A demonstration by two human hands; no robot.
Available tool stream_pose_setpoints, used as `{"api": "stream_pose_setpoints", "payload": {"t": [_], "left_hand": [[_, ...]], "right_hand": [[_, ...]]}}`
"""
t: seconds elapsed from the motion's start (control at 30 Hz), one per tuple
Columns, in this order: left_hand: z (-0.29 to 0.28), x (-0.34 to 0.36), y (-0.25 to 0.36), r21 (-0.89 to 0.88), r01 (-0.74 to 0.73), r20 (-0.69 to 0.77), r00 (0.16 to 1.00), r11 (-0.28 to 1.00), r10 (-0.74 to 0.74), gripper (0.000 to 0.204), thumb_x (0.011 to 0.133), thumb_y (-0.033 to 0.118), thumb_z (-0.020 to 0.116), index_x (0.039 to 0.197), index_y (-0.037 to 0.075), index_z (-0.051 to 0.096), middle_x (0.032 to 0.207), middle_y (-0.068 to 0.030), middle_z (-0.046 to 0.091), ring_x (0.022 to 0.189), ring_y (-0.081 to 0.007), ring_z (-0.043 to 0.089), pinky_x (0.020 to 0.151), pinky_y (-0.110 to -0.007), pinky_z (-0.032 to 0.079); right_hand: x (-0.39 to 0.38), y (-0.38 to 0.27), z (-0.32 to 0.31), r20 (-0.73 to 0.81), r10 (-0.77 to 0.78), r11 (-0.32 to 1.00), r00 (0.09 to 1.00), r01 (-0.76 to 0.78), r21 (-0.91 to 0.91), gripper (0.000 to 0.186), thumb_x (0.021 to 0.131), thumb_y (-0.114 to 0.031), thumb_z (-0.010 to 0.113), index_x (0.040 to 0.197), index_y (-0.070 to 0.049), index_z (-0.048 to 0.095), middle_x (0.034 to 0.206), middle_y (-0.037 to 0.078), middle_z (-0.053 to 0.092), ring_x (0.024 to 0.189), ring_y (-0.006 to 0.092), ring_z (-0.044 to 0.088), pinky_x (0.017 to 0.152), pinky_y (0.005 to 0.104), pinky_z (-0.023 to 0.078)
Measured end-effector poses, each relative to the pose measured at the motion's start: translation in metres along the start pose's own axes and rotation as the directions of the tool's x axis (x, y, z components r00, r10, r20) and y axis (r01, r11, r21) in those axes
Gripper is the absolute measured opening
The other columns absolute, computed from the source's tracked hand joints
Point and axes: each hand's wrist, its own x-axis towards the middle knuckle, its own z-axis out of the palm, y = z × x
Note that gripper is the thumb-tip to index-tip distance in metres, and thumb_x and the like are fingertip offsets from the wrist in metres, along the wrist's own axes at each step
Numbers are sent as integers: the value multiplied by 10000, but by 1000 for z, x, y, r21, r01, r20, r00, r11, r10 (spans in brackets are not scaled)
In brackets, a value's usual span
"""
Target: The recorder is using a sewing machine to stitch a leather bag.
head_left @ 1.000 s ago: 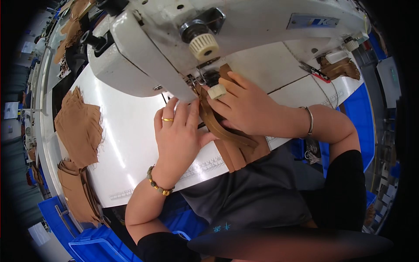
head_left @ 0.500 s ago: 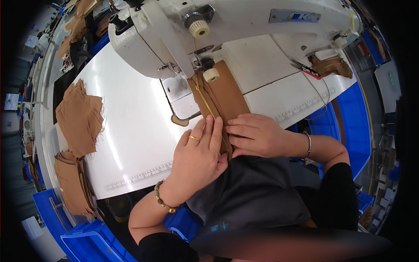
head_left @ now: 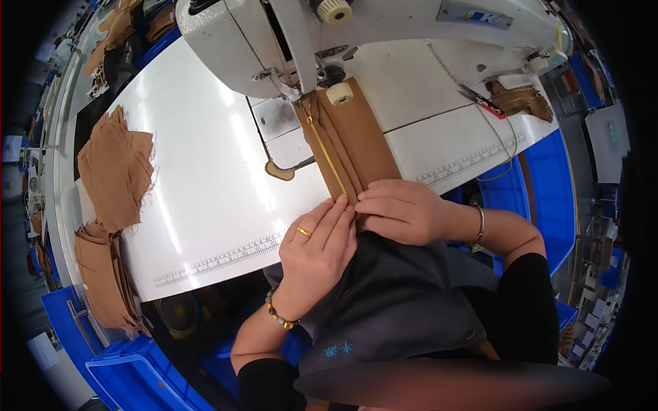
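A brown fabric piece [head_left: 373,140] lies under the needle end of a white sewing machine [head_left: 397,24] and runs toward me to the table's front edge. Along its left side goes a gold-toothed zipper [head_left: 329,157], its pull close to the machine's foot. My left hand [head_left: 319,240], fingers together, grips the near end of the fabric at the zipper's end. Beside it, my right hand [head_left: 401,211] is closed on the fabric's near edge, fingertips by a raised fold. The thumbs and the fabric's near end are partly hidden.
Stacks of cut brown fabric [head_left: 116,168] lie at the table's left. Snips [head_left: 482,101] with red and black handles, a cord and brown scraps [head_left: 519,101] sit at the right. Blue bins [head_left: 552,198] stand beyond the table; a ruler scale [head_left: 219,259] runs along the front edge.
Both hands stay on the fabric. My left hand has slid nearer to me along the zipper, its fingers now more bent, and more of the zipper shows. The whole view has shifted slightly.
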Motion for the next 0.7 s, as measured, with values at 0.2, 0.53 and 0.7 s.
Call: {"api": "stream_pose_setpoints", "payload": {"t": [0.2,0.53,0.7], "left_hand": [[0,-1,-2,-36,18,-4,1000,999,-18,264,791,29,773,1055,46,768,1166,-58,761,1084,-244,706,881,-344,569],[-1,-10,2,82,18,-12,1000,996,-17,305,762,47,797,1066,62,783,1174,-34,753,1142,-279,677,921,-374,546],[2,-15,2,123,-26,-6,1000,992,27,346,740,108,818,1084,80,786,1198,-27,748,1100,-261,681,946,-402,534]], "right_hand": [[-1,-3,5,9,-95,994,995,96,-60,202,769,-109,710,941,-5,684,1012,102,656,993,270,670,946,418,576],[-10,-10,19,-15,-123,991,992,122,-55,239,747,-100,699,951,24,692,982,122,675,980,269,681,928,409,609],[4,-6,10,-8,-114,993,993,114,43,162,771,-107,737,878,-10,662,928,101,650,941,275,673,853,391,599]]}}
